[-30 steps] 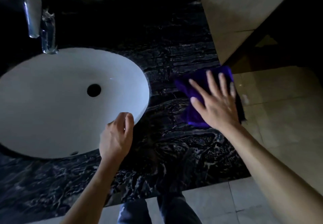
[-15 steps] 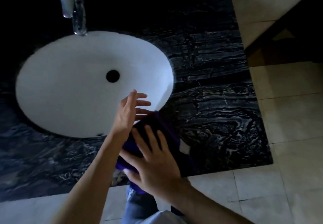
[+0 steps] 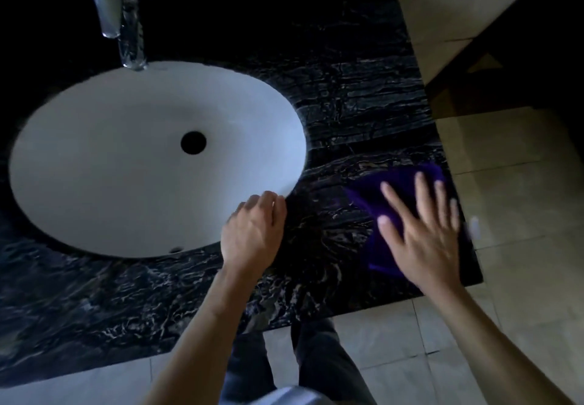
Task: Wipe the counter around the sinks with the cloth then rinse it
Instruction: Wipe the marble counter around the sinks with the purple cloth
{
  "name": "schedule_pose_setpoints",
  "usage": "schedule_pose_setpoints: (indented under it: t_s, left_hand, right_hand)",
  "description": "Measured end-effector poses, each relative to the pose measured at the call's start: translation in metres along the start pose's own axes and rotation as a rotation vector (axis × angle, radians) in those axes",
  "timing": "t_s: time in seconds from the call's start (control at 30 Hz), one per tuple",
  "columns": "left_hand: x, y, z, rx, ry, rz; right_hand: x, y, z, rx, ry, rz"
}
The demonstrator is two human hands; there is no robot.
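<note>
A purple cloth (image 3: 379, 246) lies flat on the black marble counter (image 3: 347, 114) near its right end. My right hand (image 3: 420, 234) presses down on the cloth with fingers spread. My left hand (image 3: 252, 231) rests at the sink's front right rim, fingers curled, holding nothing. The white oval sink (image 3: 132, 158) is set into the counter at the left, with a dark drain hole (image 3: 193, 142).
A chrome faucet (image 3: 109, 3) hangs over the sink's back edge. The counter ends at the right, by a beige tiled wall (image 3: 442, 0) and beige floor tiles (image 3: 521, 183). My legs (image 3: 316, 357) stand below the counter's front edge.
My right hand slid the cloth from beside the sink's front edge out to the counter's right end. My left hand curled shut and stayed at the sink rim.
</note>
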State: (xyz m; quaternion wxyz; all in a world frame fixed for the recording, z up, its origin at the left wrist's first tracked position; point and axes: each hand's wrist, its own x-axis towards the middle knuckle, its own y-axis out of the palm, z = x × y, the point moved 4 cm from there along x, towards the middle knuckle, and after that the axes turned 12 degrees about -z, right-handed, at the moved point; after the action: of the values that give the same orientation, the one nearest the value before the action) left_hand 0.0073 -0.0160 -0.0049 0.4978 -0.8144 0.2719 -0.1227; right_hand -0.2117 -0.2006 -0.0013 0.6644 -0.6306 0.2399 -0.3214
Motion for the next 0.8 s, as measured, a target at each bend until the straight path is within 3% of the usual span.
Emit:
schedule_pose_setpoints:
  t_s: [0.13,0.27,0.43,0.63,0.8]
  left_hand:
    - [0.01,0.009,-0.015,-0.048,-0.012,0.007]
    - [0.019,0.012,-0.029,-0.03,0.006,0.018]
    - [0.02,0.016,-0.029,0.034,-0.008,0.012]
    - [0.021,0.013,-0.03,0.045,-0.057,0.014]
    - [0.024,0.012,-0.032,0.127,-0.063,0.016]
  right_hand:
    - [-0.06,-0.004,-0.02,-0.052,0.231,0.04]
    - [-0.074,0.001,0.03,-0.056,0.14,0.068]
    - [0.007,0.012,0.082,0.009,-0.132,-0.014]
    - [0.124,0.031,0.119,0.029,-0.021,-0.053]
    - [0.165,0.04,0.131,0.057,0.034,-0.055]
